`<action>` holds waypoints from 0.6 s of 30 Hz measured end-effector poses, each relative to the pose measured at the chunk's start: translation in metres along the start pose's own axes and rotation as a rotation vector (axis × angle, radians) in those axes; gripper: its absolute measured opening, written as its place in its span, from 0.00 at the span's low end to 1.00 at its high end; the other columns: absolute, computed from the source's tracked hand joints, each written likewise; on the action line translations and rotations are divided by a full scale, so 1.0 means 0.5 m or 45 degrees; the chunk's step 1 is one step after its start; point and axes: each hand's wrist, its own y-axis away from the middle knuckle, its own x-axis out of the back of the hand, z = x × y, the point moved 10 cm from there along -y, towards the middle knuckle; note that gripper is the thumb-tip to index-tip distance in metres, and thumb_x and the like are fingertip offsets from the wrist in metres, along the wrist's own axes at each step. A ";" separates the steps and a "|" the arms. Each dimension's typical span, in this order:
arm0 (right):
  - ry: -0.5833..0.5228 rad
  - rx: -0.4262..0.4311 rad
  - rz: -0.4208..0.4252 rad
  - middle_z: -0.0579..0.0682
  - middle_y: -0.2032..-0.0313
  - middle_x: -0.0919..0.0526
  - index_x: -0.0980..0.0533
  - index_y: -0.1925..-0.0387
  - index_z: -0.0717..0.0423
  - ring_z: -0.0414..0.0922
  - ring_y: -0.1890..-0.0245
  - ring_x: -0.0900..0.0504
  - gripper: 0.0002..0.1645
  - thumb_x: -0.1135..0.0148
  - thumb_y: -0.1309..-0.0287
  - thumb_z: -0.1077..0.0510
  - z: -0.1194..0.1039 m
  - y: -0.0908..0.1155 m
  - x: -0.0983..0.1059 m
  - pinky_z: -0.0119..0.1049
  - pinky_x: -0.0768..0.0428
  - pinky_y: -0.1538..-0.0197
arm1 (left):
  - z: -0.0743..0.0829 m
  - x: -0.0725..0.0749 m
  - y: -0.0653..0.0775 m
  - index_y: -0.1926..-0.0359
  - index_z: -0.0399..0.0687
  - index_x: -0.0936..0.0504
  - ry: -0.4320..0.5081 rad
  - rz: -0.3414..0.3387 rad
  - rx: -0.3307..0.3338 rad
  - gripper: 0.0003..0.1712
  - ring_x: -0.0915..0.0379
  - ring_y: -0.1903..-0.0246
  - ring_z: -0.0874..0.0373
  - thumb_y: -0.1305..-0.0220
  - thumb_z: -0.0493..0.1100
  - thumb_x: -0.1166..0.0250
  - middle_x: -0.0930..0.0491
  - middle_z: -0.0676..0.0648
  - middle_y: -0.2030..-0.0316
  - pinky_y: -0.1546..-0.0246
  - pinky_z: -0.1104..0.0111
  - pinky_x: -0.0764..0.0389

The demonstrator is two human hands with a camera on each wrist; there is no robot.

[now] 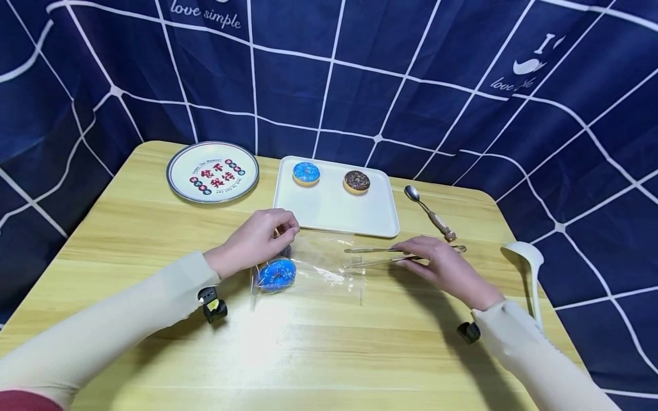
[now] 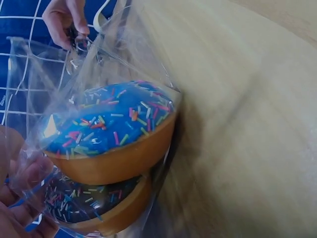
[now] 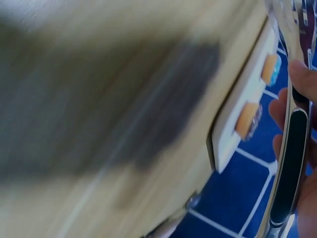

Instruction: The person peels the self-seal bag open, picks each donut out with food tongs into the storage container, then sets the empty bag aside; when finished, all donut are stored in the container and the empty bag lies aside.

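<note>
A clear plastic bag [image 1: 324,292] lies at the middle of the table with a blue sprinkled doughnut [image 1: 277,275] and a chocolate doughnut [image 2: 89,198] inside. My left hand [image 1: 259,240] pinches the bag's upper edge beside the doughnuts, partly covering the chocolate one in the head view. Metal tongs [image 1: 371,249] with dark handle panels are held in my right hand [image 1: 444,267]. Their arms stand apart, with nothing between the tips. The tips overlap the bag's right end in the head view; whether they are inside it I cannot tell.
Behind the bag sits a white tray [image 1: 334,214] with another blue doughnut [image 1: 306,173] and chocolate doughnut [image 1: 357,181]. A round plate [image 1: 185,177] is at back left. On the right lie a spoon [image 1: 434,218] and a white ladle [image 1: 529,254]. A blue checked curtain [image 1: 293,85] surrounds the table.
</note>
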 end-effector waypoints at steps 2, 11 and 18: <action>0.018 0.027 -0.003 0.46 0.51 0.10 0.16 0.45 0.51 0.44 0.49 0.13 0.22 0.25 0.41 0.63 -0.006 -0.010 -0.016 0.38 0.17 0.45 | -0.001 0.001 0.001 0.58 0.42 0.13 0.006 -0.001 0.007 0.08 0.23 0.66 0.60 0.27 0.38 0.39 0.15 0.50 0.67 0.59 0.66 0.18; 0.032 0.115 0.028 0.49 0.50 0.10 0.18 0.41 0.52 0.45 0.48 0.13 0.25 0.25 0.40 0.58 -0.037 -0.041 -0.058 0.45 0.17 0.42 | -0.004 -0.002 -0.001 0.58 0.42 0.13 0.024 0.000 -0.015 0.08 0.23 0.66 0.60 0.26 0.38 0.39 0.15 0.50 0.67 0.59 0.65 0.18; 0.016 0.161 -0.020 0.47 0.47 0.11 0.19 0.38 0.50 0.43 0.46 0.15 0.24 0.29 0.34 0.55 -0.070 -0.073 -0.076 0.43 0.18 0.39 | -0.003 0.003 -0.002 0.59 0.42 0.14 0.011 0.002 -0.024 0.08 0.23 0.66 0.60 0.27 0.38 0.39 0.15 0.50 0.67 0.59 0.64 0.18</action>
